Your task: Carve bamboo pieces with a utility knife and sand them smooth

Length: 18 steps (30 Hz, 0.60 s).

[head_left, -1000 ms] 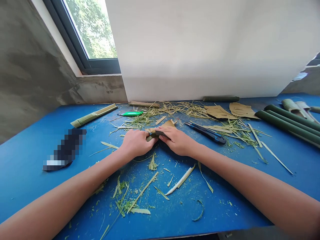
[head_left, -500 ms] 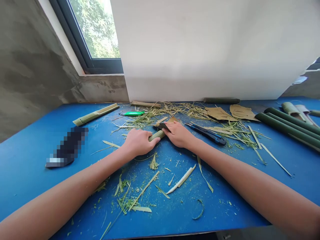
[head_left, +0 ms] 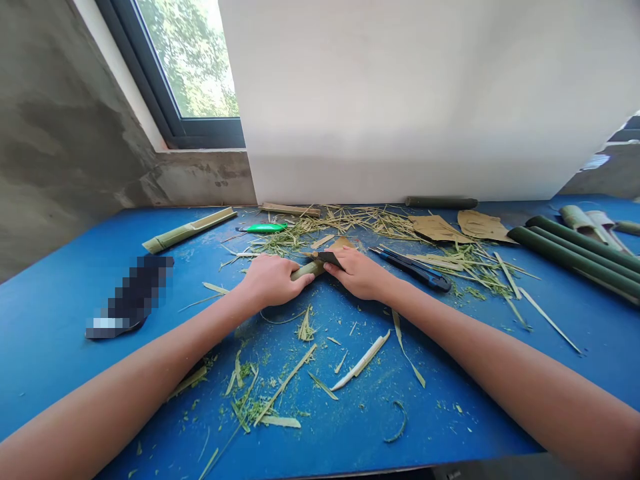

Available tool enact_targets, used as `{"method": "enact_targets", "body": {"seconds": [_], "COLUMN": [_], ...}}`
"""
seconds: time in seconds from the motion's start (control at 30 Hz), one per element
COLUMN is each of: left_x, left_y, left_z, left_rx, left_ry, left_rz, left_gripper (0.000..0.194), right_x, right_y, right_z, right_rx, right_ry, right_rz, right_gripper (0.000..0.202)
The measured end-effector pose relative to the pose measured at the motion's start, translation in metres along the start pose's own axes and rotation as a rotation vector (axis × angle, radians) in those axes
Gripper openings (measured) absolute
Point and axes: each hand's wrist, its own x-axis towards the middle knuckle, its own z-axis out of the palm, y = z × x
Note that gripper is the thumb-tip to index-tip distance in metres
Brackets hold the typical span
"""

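My left hand [head_left: 273, 279] is closed around a short pale-green bamboo piece [head_left: 303, 271], thumb along its near side. My right hand [head_left: 357, 273] grips a folded piece of sandpaper [head_left: 331, 258], dark on one face and brown on the other, pressed over the far end of the bamboo. Part of that end is hidden under the fingers and the sheet. Just right of my right hand lies a black and blue utility knife [head_left: 415, 268]. A green cutter [head_left: 265, 228] rests beyond my left hand.
Bamboo shavings [head_left: 370, 219] cover much of the blue table [head_left: 200, 427]. A split bamboo length [head_left: 190, 230] and a pixelated dark object [head_left: 133, 293] lie left. Brown sheets [head_left: 440, 229] and green bamboo tubes [head_left: 575, 260] lie right. A white board [head_left: 400, 100] stands behind.
Both hands have shifted slightly: the left a little left with the bamboo. The sandpaper's dark flap shows more beside my right thumb. The whole view has drifted slightly.
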Motion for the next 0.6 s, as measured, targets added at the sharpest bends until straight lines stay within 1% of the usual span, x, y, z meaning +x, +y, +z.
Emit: {"method": "enact_targets", "body": {"seconds": [0.1, 0.23, 0.27, 0.37, 0.4, 0.43, 0.5, 0.53, 0.6], "left_x": [-0.001, -0.002, -0.002, -0.003, -0.002, -0.002, -0.003, -0.003, -0.004], "left_y": [0.001, 0.001, 0.002, 0.005, 0.005, 0.005, 0.003, 0.002, 0.001], "left_z": [0.0, 0.0, -0.001, -0.002, -0.003, -0.003, -0.004, -0.004, -0.005], "left_rx": [0.065, 0.062, 0.088, 0.215, 0.222, 0.202, 0.136, 0.124, 0.182], "left_ry": [0.044, 0.009, 0.021, 0.103, 0.103, 0.078, 0.01, -0.003, 0.042], "left_rz": [0.033, 0.026, 0.036, 0.113, 0.127, 0.128, 0.095, 0.084, 0.103], "left_gripper": [0.062, 0.064, 0.064, 0.063, 0.062, 0.062, 0.065, 0.067, 0.066], "right_x": [0.0, 0.0, -0.001, 0.0, 0.0, 0.0, 0.0, 0.0, 0.001], "right_y": [0.0, -0.002, -0.003, -0.004, -0.005, -0.006, -0.009, -0.01, -0.012], "right_z": [0.001, 0.002, 0.003, 0.004, 0.004, 0.004, 0.004, 0.003, 0.002], "right_rx": [-0.032, -0.016, -0.004, -0.012, -0.024, -0.038, -0.054, -0.054, -0.059], "right_ry": [0.021, 0.002, 0.006, 0.038, 0.037, 0.029, 0.01, 0.005, 0.012], "right_rz": [-0.003, -0.012, -0.014, 0.006, 0.019, 0.03, 0.04, 0.036, 0.021], "right_gripper": [0.037, 0.038, 0.038, 0.038, 0.038, 0.038, 0.039, 0.039, 0.037]}}
